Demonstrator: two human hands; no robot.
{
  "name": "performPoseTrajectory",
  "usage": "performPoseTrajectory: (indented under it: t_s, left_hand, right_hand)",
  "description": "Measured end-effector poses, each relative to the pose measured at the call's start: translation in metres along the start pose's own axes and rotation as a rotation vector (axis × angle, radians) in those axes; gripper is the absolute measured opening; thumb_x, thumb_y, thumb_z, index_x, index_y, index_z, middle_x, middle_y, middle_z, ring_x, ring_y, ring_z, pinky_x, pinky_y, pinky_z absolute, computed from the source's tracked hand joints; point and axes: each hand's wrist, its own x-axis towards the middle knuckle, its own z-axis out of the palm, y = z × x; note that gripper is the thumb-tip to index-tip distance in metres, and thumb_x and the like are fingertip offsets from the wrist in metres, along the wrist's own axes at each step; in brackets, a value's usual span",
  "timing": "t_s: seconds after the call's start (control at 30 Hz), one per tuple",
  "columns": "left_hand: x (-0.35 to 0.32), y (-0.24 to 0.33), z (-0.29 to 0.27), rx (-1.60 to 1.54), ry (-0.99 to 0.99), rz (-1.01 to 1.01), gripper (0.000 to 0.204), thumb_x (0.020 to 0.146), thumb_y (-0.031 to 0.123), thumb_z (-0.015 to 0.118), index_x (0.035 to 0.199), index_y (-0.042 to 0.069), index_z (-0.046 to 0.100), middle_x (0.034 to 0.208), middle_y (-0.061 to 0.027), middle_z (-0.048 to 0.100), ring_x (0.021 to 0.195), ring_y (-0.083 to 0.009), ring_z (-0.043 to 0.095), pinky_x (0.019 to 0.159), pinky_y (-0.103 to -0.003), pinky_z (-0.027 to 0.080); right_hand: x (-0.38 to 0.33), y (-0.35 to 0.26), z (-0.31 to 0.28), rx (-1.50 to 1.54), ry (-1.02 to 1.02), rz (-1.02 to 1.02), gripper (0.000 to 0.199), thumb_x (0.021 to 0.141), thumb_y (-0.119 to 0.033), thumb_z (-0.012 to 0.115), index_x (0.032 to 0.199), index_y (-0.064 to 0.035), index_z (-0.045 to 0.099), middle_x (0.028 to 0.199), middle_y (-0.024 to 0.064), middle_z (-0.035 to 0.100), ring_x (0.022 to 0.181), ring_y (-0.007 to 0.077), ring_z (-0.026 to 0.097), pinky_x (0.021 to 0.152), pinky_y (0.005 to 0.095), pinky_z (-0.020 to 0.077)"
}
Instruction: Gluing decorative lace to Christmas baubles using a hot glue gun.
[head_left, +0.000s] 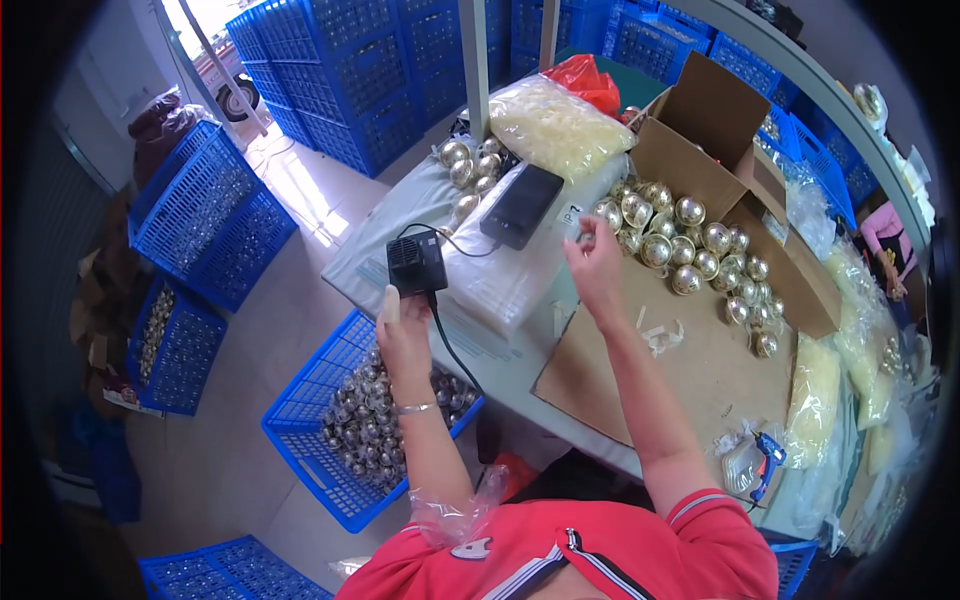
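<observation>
Closest to the camera is the person's red shirt (640,545), with bare forearms reaching away from it over a work table. The right hand (598,278) is raised above the table, its fingers curled and drawn close together near the tips; whether they pinch something small, I cannot tell. A spread of shiny gold balls (657,250) lies just to the right of those fingers, the nearest ones beside and slightly beyond the fingertips, on a brown cardboard sheet (600,378) before an open carton (684,160). Being round, the balls show no long axis. The right hand is clearly the nearer; the left hand (406,340) is well apart from them, at the table's left edge. Its fingers point away from the body, toward a boxy black device (408,268) just beyond the tips. Something pale shows at one fingertip, perhaps a cover or a held piece; I cannot tell which. Below that hand, a blue crate (298,440) holds silvery balls (365,425).
</observation>
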Motion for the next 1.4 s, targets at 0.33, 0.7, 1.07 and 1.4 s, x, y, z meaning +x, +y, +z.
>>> performPoseTrajectory:
  t_s: [0.33, 0.7, 1.07, 1.4]
  left_hand:
    - [0.036, -0.008, -0.006, 0.123, 0.183, 0.083, 0.029, 0.091, 0.033, 0.054, 0.095, 0.004, 0.06, 0.085, -0.0033, 0.065, 0.074, -0.0121, 0.056, 0.069, -0.026, 0.042]
    - [0.063, -0.035, -0.027, 0.593, 0.208, 0.147, 0.038, 0.09, 0.023, 0.059, 0.121, 0.002, 0.056, 0.089, -0.0053, 0.054, 0.067, -0.0118, 0.051, 0.059, -0.025, 0.045]
    - [0.03, 0.037, 0.013, 0.726, 0.453, 0.537, 0.031, 0.09, 0.018, 0.057, 0.117, 0.003, 0.057, 0.102, -0.0033, 0.059, 0.082, -0.0107, 0.054, 0.058, -0.021, 0.045]
    - [-0.012, 0.137, 0.085, 0.861, -0.133, 0.414, 0.025, 0.09, 0.019, 0.056, 0.107, 0.002, 0.062, 0.095, -0.0037, 0.06, 0.079, -0.0096, 0.055, 0.06, -0.02, 0.043]
  right_hand:
    - [-0.076, -0.015, -0.036, -0.057, -0.126, 0.004, 0.031, 0.081, -0.008, 0.062, 0.109, 0.0005, 0.053, 0.101, 0.01, 0.054, 0.074, 0.0149, 0.055, 0.066, 0.0285, 0.0443]
    - [-0.114, -0.019, -0.049, 0.022, -0.153, -0.02, 0.029, 0.079, -0.005, 0.062, 0.106, -0.0002, 0.052, 0.106, 0.0146, 0.053, 0.069, 0.0196, 0.058, 0.069, 0.033, 0.047]
    - [-0.179, -0.085, -0.045, 0.604, -1.371, 0.116, 0.04, 0.084, -0.022, 0.063, 0.117, -0.0017, 0.052, 0.102, 0.0112, 0.06, 0.094, 0.0188, 0.058, 0.08, 0.0309, 0.0464]
    - [-0.209, -0.126, -0.066, 0.664, -1.49, -0.303, 0.013, 0.087, -0.01, 0.055, 0.094, 0.0005, 0.059, 0.084, 0.0126, 0.06, 0.079, 0.0238, 0.059, 0.072, 0.0332, 0.0461]
